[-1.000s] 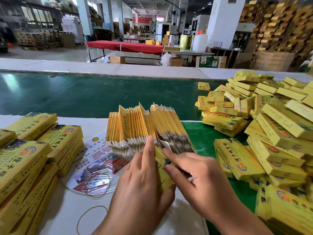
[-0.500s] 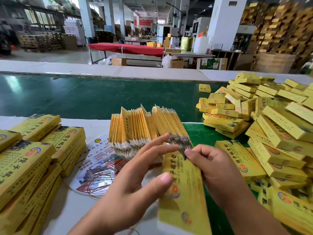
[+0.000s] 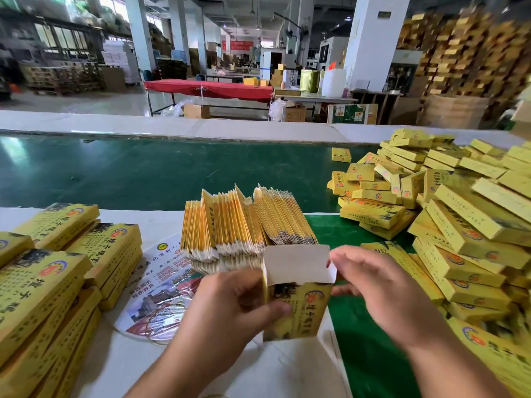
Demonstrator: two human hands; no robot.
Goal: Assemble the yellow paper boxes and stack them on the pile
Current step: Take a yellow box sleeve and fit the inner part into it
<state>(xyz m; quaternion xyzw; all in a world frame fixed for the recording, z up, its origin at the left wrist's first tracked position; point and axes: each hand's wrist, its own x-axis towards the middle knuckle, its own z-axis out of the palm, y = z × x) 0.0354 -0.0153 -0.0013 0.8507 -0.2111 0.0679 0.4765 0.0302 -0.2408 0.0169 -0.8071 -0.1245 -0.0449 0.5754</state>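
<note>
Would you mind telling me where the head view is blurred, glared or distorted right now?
Head view: motion blur smears the assembled boxes at lower right; window glare washes the green belt at far left; wide-angle bending tilts the pillars; the held box stays fairly sharp.

The box (image 3: pixel 297 310) in the hands is yellow w/ black letters, a dark picture & a red-blue round badge; its open flap is plain white inside. The pile (image 3: pixel 465 225) on the right is yellow w/ the same badges. The flat boxes (image 3: pixel 244 225) show orange & white stripes at the edges. The belt (image 3: pixel 143 173) is dark green. The bench (image 3: pixel 120 366) is white. The far table (image 3: pixel 209 89) has a red cloth.
</note>
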